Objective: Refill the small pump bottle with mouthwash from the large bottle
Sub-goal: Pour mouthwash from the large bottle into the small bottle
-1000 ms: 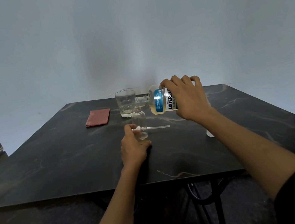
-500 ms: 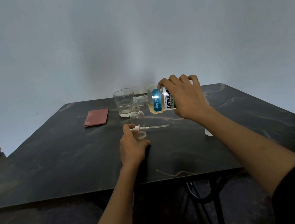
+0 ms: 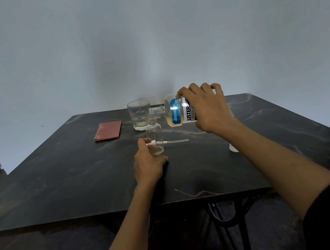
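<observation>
The small clear bottle (image 3: 154, 135) stands upright and uncapped on the dark marble table (image 3: 59, 183), with a little pale liquid at its bottom. My left hand (image 3: 147, 165) grips its base. My right hand (image 3: 207, 108) holds the large mouthwash bottle (image 3: 176, 111) tipped on its side, its open neck just above the small bottle's mouth. The large bottle has a blue and white label and pale yellow liquid. The white pump head with its tube (image 3: 171, 141) lies on the table behind the small bottle.
A clear drinking glass (image 3: 139, 114) stands behind the small bottle. A folded reddish cloth (image 3: 108, 130) lies at the back left. A small white cap (image 3: 233, 147) shows beside my right forearm. The table's front edge is close to me.
The large bottle has shifted slightly left and up, its neck now nearer the small bottle's mouth. My left hand has kept its hold on the small bottle.
</observation>
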